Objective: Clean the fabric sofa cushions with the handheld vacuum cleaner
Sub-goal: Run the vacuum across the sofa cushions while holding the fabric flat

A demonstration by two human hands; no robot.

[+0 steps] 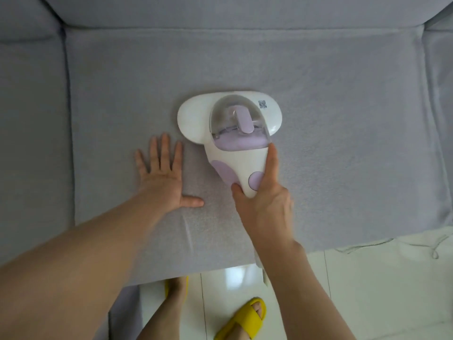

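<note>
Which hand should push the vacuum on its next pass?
Right. The right hand already grips the handheld vacuum cleaner by its handle, while the left hand lies flat on the seat cushion beside it, likely steadying the fabric.

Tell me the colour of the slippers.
Yellow slippers, seen best in the head view.
</note>
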